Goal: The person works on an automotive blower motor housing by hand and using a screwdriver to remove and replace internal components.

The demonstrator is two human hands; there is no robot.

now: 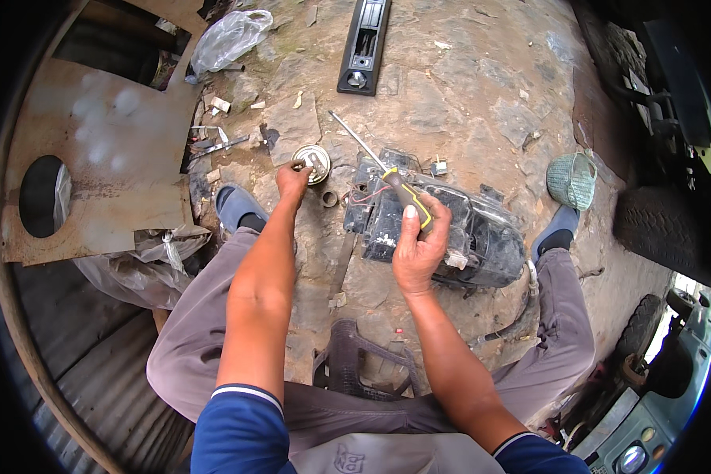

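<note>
My right hand (pixel 421 245) is wrapped round the grey and yellow handle of a screwdriver (pixel 407 193), whose shaft points up and to the left. Beneath it lies a dirty black plastic housing (pixel 482 245), with a thin red wire at its left end. At the left edge of a round tin (pixel 317 162) holding small metal parts, my left hand (pixel 291 183) has its fingers pinched together. Whatever sits between those fingertips is too small to make out. Just below the tin stands a small ring-shaped piece (pixel 329 199).
A long black console panel (pixel 365 47) lies on the stone ground (pixel 450 103) ahead. Pliers-like tools (pixel 223 146) and a clear plastic bag (pixel 233 39) are at left, beside a rusty metal sheet (pixel 110 150). At right are a green basket (pixel 573 182) and a tyre (pixel 663 229).
</note>
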